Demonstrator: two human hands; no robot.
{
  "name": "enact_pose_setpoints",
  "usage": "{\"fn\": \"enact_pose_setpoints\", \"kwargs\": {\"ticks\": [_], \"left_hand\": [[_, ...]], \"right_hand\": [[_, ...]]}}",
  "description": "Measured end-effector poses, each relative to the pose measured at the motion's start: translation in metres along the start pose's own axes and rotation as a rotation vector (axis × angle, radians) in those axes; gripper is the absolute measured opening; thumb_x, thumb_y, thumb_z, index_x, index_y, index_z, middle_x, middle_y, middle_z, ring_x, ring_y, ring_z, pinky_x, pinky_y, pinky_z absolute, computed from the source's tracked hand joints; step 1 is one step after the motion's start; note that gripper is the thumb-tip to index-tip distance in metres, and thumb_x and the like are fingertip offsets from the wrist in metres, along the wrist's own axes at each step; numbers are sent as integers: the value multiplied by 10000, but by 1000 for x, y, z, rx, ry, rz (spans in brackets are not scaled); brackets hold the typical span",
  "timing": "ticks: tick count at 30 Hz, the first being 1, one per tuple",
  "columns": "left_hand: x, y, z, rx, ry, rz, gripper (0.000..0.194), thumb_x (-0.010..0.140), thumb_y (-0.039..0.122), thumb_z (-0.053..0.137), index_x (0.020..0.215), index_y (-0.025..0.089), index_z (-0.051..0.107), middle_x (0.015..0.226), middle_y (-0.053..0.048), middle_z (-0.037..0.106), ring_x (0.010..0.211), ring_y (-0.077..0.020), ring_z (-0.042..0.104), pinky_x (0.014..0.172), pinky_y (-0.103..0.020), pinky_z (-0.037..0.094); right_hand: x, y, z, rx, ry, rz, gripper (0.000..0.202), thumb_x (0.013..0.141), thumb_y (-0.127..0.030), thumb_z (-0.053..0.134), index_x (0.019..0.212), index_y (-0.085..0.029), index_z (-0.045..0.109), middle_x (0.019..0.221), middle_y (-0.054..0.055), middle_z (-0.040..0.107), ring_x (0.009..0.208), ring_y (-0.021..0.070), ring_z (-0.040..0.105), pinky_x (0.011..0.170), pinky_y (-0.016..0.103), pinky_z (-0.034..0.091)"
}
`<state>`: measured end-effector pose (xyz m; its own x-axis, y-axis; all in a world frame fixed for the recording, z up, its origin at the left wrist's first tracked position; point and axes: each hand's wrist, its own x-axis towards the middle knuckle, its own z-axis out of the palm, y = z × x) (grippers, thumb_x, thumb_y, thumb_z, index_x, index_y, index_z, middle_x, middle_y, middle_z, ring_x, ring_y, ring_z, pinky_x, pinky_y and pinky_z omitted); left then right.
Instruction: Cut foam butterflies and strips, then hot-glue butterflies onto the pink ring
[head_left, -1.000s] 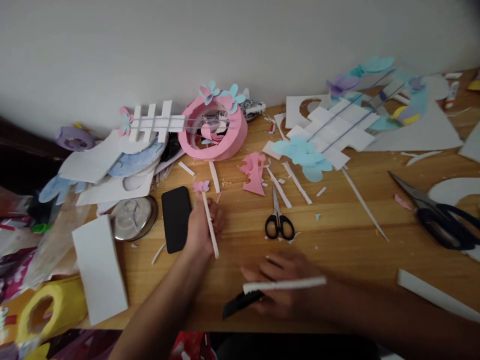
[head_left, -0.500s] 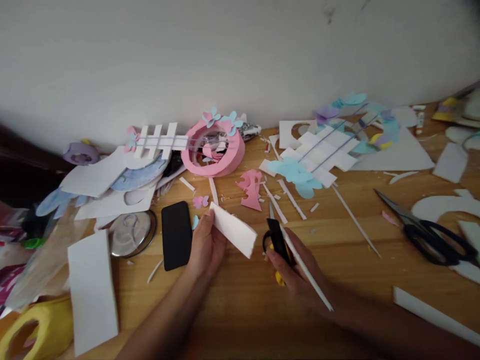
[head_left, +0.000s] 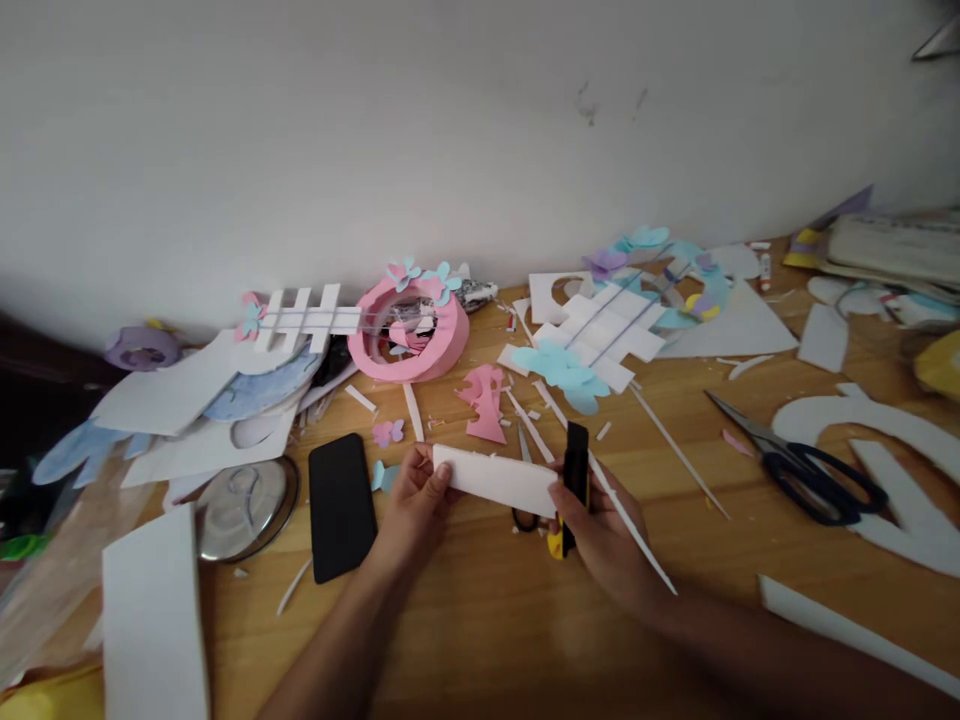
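Note:
My left hand (head_left: 416, 505) pinches one end of a small rectangular white foam board piece (head_left: 495, 480), thumb on top. The fingertips of my right hand (head_left: 604, 535) touch its other end. That same hand grips a black and yellow utility knife (head_left: 576, 465), held upright; its blade cannot be made out. A thin white foam strip (head_left: 630, 525) also sticks out of my right hand, slanting down to the right. Small scissors (head_left: 525, 515) lie under the foam piece, partly hidden. A black phone (head_left: 341, 508) lies left of my left hand.
A pink ring instrument model (head_left: 450, 350) and a blue-and-white one (head_left: 607, 330) stand by the wall. Large scissors (head_left: 802, 465) lie at right near a white curved cutout (head_left: 862, 410). A round metal lid (head_left: 244, 505) and a white board (head_left: 154, 610) are at left. Scraps litter the middle.
The foam board piece has swung nearly level, and my right fingers have come to its right end. The knife is now more upright. The view has shifted right and up.

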<state>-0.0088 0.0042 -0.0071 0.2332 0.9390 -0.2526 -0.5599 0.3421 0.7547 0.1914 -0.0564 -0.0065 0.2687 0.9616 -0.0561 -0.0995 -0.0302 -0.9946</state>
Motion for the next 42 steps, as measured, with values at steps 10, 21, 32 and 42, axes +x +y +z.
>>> {"fn": "enact_pose_setpoints", "kwargs": {"ticks": [10,21,32,42], "left_hand": [[-13,23,1,41,-550,-582,649,826,656,620,1261,180,555,1221,-210,635,968,-334,701,657,-383,603],[-16,16,7,62,-297,-192,547,728,251,789,1246,199,623,974,-65,601,817,-154,565,763,-272,483],[-11,-5,5,204,-96,61,572,786,603,709,1176,192,637,939,-59,588,763,-162,525,740,-290,462],[-20,-1,-3,805,-102,280,926,580,756,745,1311,204,612,1190,-142,600,1082,-324,529,992,-391,363]], "right_hand": [[37,-7,-27,-613,-231,-493,256,948,-396,587,1139,-254,681,924,32,773,783,196,746,679,270,601],[29,-6,-24,-967,-376,-965,631,956,-92,451,1557,-181,277,1138,132,632,1003,234,640,869,404,581],[17,-4,-16,-908,-499,-987,514,957,-77,451,1450,-219,429,901,52,647,833,204,615,793,384,552],[13,1,-14,-889,-414,-803,439,884,-65,453,1320,-122,455,1095,153,618,1019,276,580,896,479,547]]}}
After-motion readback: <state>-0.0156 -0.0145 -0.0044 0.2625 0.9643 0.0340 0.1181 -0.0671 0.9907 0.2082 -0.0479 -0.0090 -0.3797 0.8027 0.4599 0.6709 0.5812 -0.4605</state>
